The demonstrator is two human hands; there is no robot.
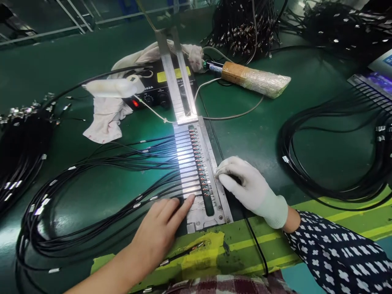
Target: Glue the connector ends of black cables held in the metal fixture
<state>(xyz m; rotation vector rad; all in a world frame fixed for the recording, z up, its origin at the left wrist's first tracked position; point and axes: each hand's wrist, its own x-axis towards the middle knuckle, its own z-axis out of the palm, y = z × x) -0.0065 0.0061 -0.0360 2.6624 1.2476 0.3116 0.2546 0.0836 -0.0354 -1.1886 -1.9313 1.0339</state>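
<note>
Head view of a broad green table point(254, 139), spread beneath and around the metal fixture point(210, 157). Left of the fixture, a long loop of black cables point(92, 161), laid side by side across its surface. Well apart to its right, a dark coil point(286, 151). Just beyond the fixture's slotted body, partly behind its raised far section, a black control box point(156, 92), with a crumpled cloth point(107, 120) further left. Beyond and to the fixture's right, a wrapped tool point(260, 79). At the fixture's right edge, touching, the white-gloved right hand point(249, 190), thumb and fingertips close together; cannot tell whether clamped on anything. On the fixture's near left part, the bare left hand point(162, 220), index finger stretched out beside the nearest cable, other fingers bent; thumb hidden, so cannot tell whether pinching. Along the fixture's slot, smallest of all, a row of cable ends point(198, 158), reddish at the tips.
</note>
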